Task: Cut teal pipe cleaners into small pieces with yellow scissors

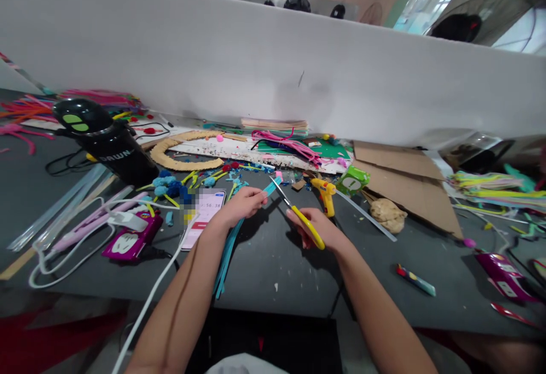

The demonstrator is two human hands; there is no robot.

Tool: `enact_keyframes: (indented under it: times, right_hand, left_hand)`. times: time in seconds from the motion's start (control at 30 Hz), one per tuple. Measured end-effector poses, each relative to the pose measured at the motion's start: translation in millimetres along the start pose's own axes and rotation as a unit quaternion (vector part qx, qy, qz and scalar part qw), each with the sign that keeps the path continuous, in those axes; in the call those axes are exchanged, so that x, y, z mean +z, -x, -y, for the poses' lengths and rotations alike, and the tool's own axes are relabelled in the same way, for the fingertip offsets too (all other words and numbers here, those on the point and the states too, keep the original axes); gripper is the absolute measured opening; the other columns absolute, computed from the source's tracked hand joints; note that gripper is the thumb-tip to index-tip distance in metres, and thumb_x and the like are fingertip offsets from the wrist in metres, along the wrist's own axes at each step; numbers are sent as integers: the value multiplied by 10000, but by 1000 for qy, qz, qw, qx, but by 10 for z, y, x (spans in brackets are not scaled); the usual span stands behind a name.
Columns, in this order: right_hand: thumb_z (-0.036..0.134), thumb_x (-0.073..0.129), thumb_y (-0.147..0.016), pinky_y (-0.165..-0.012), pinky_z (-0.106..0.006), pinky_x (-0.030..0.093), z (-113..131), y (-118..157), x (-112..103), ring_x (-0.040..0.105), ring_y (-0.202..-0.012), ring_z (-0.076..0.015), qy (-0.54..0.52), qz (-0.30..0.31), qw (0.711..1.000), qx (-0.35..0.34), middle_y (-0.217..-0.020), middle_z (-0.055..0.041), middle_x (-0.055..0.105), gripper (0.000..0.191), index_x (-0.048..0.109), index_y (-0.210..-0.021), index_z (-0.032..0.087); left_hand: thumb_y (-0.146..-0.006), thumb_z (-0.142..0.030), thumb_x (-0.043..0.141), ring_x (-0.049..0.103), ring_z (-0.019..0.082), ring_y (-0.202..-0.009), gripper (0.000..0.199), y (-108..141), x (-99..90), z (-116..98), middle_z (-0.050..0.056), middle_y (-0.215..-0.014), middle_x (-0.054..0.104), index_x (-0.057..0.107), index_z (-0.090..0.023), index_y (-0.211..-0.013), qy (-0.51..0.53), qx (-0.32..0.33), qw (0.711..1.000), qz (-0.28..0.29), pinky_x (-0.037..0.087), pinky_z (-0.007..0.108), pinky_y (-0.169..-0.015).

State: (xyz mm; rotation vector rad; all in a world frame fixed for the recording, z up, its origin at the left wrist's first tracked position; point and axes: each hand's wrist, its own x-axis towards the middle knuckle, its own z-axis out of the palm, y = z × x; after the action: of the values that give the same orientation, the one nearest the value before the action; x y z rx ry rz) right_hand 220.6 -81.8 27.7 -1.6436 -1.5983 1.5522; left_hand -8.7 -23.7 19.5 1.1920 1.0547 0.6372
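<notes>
The left hand [247,203] gripped blue strips [229,257] near their far end; the right hand [318,227], closed on scissors [305,222], lay to their right. The strips' long axis ran from near left to far right, their far tips beside the blades, left hand nearer.

tall glossy blk bottle w/ a domed lid [113,145]: "dawn" in lg white caps printed across the body, approx. mid-height. slim rectangular phone w/ a pale lilac-white screen [203,231]: dark digits nr the top, ":56.38" as far as i can make out; a pixelated patch hides the l. part, so can't tell any digits before the colon. solid red bar [201,225] on same screen: any txt too sm. to read. shiny bright green pkt [353,180]: white round sign w/ a green mark inside, looks like an exclamation pt.
</notes>
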Motion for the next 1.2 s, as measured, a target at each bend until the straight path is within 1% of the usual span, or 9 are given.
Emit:
enact_keyframes:
  times: [0.1,0.27,0.4,0.5,0.6,0.83,0.97,1.13,1.2]
  right_hand:
    - [768,491,-805,-360,-230,404,-3,95,-14,550,-376,-139,46,21,999,11,-475,13,528,585,454,-653,204]
    - [712,526,-815,-347,-240,383,-94,202,-28,526,-354,-140,82,22,996,20,-474,0,551,548,453,-621,205]
    - [575,554,-851,-353,-240,383,-87,185,-42,520,-336,-142,122,30,992,-1,-438,-23,552,491,492,-557,186]
    - [443,531,-871,-373,-245,403,-15,140,-57,522,-333,-149,151,59,987,3,-415,-39,558,466,494,-487,181]
    - [368,539,-844,-378,-249,401,54,97,-64,503,-322,-150,165,57,984,24,-391,-38,549,424,498,-464,182]
    - [305,543,-779,-455,-254,435,108,-12,-105,554,-421,-169,206,58,975,56,-445,-40,580,302,545,-504,181]
    - [294,533,-763,-443,-272,445,90,-65,-124,546,-412,-175,204,77,972,86,-447,-51,572,276,544,-511,182]
    - [281,530,-741,-426,-266,445,35,-73,-70,546,-395,-170,204,43,975,80,-434,-32,553,238,520,-520,192]
    - [282,525,-741,-416,-277,447,20,-64,-45,546,-383,-178,199,42,976,79,-436,-36,554,231,513,-529,191]
  left_hand:
    - [-802,-458,616,226,28,-369,319,30,-9,21,-81,-518,309,536,-165,-702,-4,-38,999,17,81,201,-400]
    - [-789,-395,628,227,26,-357,272,78,66,127,-82,-509,299,534,-158,-694,0,-73,997,29,78,195,-390]
    - [-763,-347,646,222,26,-340,234,87,142,248,-84,-494,301,520,-164,-688,17,-71,997,25,79,191,-381]
    - [-762,-298,625,210,27,-329,187,85,168,301,-91,-484,281,513,-168,-688,38,-67,997,16,78,192,-377]
    - [-755,-254,613,202,26,-329,153,78,175,315,-93,-477,282,506,-168,-687,37,-68,997,8,78,190,-377]
    - [-731,-214,618,182,26,-329,150,17,172,291,-100,-454,268,487,-170,-670,35,-92,995,1,68,180,-372]
    - [-735,-200,602,189,21,-326,134,-1,160,270,-94,-471,293,486,-166,-678,42,-107,993,8,69,173,-368]
    - [-749,-199,580,183,20,-325,117,4,155,261,-97,-469,283,486,-166,-688,53,-112,992,16,75,167,-358]
    - [-753,-201,582,175,20,-327,122,7,154,263,-101,-463,271,482,-169,-690,56,-112,992,15,76,166,-354]
